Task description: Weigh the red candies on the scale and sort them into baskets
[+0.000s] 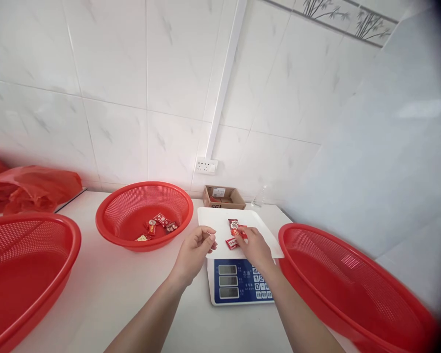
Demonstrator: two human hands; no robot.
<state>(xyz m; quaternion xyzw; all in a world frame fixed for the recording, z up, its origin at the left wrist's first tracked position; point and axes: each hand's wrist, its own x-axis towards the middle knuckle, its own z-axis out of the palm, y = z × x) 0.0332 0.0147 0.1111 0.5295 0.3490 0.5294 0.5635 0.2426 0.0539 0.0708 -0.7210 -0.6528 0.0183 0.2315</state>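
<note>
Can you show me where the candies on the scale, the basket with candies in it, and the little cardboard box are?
candies on the scale (234,225), head view, on one red wrapper.
basket with candies (132,208), head view, on its inner mesh wall.
cardboard box (235,197), head view, on its right flap.

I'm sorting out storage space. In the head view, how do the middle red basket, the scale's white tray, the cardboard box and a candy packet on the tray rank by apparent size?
1. Middle red basket
2. White tray
3. Cardboard box, farther back, so it may look smaller than it is
4. Candy packet
</note>
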